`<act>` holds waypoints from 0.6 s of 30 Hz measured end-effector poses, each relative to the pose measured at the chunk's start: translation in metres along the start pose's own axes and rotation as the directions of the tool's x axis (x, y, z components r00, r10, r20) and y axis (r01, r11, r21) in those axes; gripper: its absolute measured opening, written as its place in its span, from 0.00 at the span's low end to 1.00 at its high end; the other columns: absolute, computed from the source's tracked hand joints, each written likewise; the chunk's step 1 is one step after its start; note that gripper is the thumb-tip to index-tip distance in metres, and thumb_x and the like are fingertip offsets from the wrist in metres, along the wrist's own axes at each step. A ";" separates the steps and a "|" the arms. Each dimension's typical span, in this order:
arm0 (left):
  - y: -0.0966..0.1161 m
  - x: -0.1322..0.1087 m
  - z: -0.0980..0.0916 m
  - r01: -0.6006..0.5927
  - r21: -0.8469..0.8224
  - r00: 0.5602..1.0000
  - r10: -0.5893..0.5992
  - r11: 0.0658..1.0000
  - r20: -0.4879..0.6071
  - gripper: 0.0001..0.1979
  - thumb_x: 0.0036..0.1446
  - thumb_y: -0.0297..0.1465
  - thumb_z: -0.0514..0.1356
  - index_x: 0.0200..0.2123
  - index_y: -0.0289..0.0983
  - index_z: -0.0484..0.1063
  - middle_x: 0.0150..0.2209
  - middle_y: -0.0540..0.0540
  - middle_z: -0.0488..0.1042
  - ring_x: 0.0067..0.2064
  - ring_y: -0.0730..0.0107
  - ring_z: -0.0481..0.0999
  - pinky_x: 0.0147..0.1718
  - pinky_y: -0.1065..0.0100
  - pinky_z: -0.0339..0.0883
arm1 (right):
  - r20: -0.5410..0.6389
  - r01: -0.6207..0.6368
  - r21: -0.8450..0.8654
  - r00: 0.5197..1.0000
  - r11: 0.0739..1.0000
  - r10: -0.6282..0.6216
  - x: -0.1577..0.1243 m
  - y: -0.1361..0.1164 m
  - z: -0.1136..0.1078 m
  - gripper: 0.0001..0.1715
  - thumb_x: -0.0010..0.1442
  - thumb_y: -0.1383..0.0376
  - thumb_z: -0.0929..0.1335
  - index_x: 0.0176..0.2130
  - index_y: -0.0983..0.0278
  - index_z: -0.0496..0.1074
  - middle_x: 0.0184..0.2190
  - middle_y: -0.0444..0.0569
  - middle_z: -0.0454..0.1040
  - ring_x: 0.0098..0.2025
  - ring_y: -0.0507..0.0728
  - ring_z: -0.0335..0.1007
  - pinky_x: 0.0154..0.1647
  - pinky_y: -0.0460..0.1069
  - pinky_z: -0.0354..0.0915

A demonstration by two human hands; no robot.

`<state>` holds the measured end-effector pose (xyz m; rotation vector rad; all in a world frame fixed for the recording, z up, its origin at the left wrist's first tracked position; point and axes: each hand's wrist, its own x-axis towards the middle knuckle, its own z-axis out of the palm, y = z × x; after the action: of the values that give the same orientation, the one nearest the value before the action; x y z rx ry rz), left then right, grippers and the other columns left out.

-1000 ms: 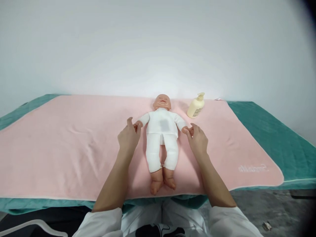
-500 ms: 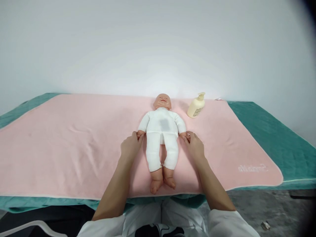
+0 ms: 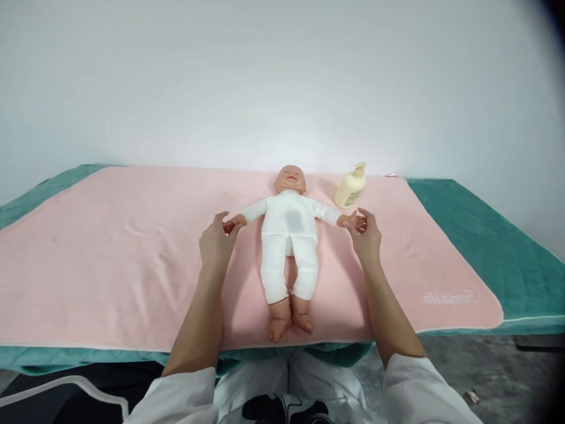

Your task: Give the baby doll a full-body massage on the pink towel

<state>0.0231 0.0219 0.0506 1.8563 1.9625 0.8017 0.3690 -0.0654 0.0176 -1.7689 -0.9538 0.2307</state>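
Note:
A baby doll [image 3: 289, 235] in a white suit lies on its back on a pink towel [image 3: 110, 253], head toward the wall, bare feet toward me. Its arms are stretched out sideways. My left hand [image 3: 215, 244] is closed on the doll's hand at the left. My right hand [image 3: 365, 235] is closed on the doll's other hand at the right. Both my forearms are bare, with white sleeves pushed up near the bottom edge.
A cream pump bottle [image 3: 351, 187] stands on the towel just right of the doll's head, close to my right hand. The towel covers a teal-padded table [image 3: 494, 235] that runs against a white wall. Grey floor shows at the lower right.
Both hands have swung outward and away from me, pulling the doll's arms from beside its body to spread wide. The doll's trunk and the bottle stayed where they were.

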 end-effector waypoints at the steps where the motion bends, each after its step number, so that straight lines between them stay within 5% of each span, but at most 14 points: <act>1: 0.001 0.004 -0.001 -0.005 -0.047 1.000 0.004 0.999 -0.023 0.25 0.60 0.40 0.61 0.60 0.42 0.68 0.48 0.40 0.80 0.47 0.53 0.80 0.47 0.59 0.70 | -0.025 0.029 0.059 0.999 0.998 -0.028 0.008 -0.001 0.001 0.38 0.51 0.52 0.73 0.58 0.61 0.69 0.48 0.54 0.78 0.45 0.60 0.76 0.51 0.57 0.73; 7: 0.017 0.045 -0.004 -0.152 -0.264 0.977 0.104 0.953 -0.187 0.24 0.55 0.34 0.65 0.56 0.41 0.71 0.47 0.43 0.79 0.41 0.62 0.80 0.45 0.64 0.72 | -0.097 0.190 0.329 0.981 0.925 -0.167 0.060 -0.018 0.025 0.34 0.50 0.50 0.74 0.52 0.64 0.72 0.52 0.57 0.78 0.52 0.62 0.77 0.58 0.60 0.72; 12: 0.036 0.095 0.019 -0.258 -0.440 0.957 0.165 0.860 -0.239 0.22 0.55 0.30 0.63 0.54 0.36 0.72 0.48 0.41 0.78 0.44 0.65 0.80 0.47 0.67 0.71 | -0.033 0.192 0.576 0.977 0.794 -0.212 0.103 -0.029 0.058 0.32 0.51 0.49 0.75 0.48 0.65 0.74 0.52 0.57 0.79 0.56 0.63 0.76 0.67 0.63 0.65; 18: 0.051 0.151 0.053 -0.157 -0.761 0.986 0.137 0.629 -0.091 0.20 0.56 0.34 0.63 0.51 0.33 0.69 0.42 0.41 0.80 0.41 0.67 0.80 0.42 0.70 0.72 | 0.175 0.037 0.691 0.960 0.722 -0.217 0.142 -0.028 0.093 0.26 0.55 0.49 0.74 0.45 0.65 0.75 0.54 0.58 0.78 0.60 0.61 0.74 0.69 0.59 0.64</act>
<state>0.0801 0.1798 0.0609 1.4519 1.1453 1.4370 0.3962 0.1029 0.0427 -0.9909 -0.9925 0.6409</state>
